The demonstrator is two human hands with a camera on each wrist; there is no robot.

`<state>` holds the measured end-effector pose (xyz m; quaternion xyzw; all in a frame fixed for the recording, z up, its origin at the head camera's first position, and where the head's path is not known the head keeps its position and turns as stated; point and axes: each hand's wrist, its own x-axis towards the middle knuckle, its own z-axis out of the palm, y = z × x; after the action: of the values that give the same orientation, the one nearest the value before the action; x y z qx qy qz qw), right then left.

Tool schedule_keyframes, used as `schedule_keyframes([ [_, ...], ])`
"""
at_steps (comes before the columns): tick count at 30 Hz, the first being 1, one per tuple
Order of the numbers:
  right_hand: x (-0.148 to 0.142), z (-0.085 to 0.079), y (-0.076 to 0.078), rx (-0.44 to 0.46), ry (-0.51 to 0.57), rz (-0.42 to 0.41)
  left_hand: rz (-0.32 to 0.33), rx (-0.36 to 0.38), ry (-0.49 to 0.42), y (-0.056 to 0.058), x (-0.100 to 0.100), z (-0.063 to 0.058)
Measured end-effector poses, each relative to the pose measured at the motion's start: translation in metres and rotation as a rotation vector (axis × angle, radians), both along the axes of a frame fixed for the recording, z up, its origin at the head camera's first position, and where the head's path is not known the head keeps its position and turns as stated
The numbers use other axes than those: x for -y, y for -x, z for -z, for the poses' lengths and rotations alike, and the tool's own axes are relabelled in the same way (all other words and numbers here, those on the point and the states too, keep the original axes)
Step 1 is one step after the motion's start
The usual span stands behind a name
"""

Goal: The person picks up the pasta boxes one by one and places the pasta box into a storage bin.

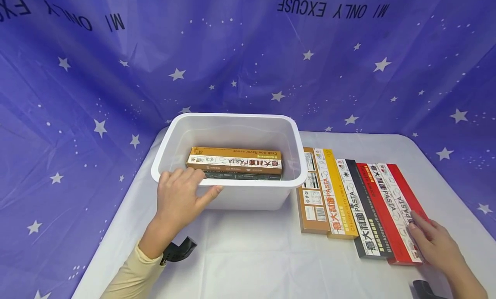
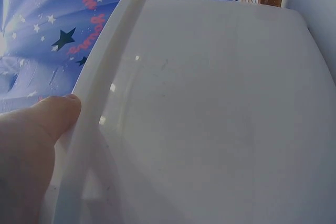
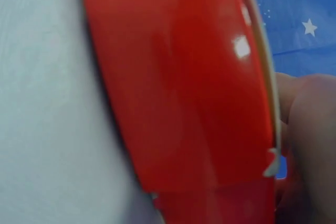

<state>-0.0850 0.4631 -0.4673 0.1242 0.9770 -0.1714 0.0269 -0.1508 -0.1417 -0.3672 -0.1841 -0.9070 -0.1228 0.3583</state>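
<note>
My left hand (image 1: pixel 180 195) grips the near-left rim of a white plastic bin (image 1: pixel 248 198), fingers over the edge and thumb on the outside. In the left wrist view the thumb (image 2: pixel 58 116) lies against the rim. Inside the bin lies a brown pasta box (image 1: pixel 234 159) marked Crab Roe, beside a dark box (image 1: pixel 244 176) partly hidden by the wall. My right hand (image 1: pixel 438 243) rests on the lower right part of a red pasta box (image 1: pixel 387 204), thumb and forefinger on its upper face. The red end (image 3: pixel 184 87) fills much of the right wrist view.
Left of the red box lie a black pasta box (image 1: pixel 366 208), a yellow pasta box (image 1: pixel 337 195) and a brown box (image 1: pixel 313 200), side by side right of the bin. Behind the white tabletop (image 1: pixel 248 256) hangs a purple star-patterned cloth (image 1: pixel 248 53).
</note>
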Motion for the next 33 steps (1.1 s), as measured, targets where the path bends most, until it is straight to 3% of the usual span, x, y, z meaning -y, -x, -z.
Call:
schedule_keyframes([
  [6,0.001,0.0,0.002,0.038,-0.001,0.033,0.001,-0.01,0.001,0.001,0.0,-0.001],
  [17,-0.008,0.001,0.002,-0.021,-0.039,-0.014,0.002,-0.001,0.006,0.0,0.0,-0.001],
  [22,-0.014,0.0,0.005,0.021,-0.082,-0.015,0.002,-0.012,0.007,0.0,0.0,0.0],
  [29,-0.015,0.0,0.011,0.117,-0.149,0.066,-0.002,-0.013,0.01,0.0,0.001,-0.001],
  [33,-0.017,0.005,0.015,0.106,-0.184,0.085,-0.005,-0.003,0.013,0.0,0.001,-0.001],
])
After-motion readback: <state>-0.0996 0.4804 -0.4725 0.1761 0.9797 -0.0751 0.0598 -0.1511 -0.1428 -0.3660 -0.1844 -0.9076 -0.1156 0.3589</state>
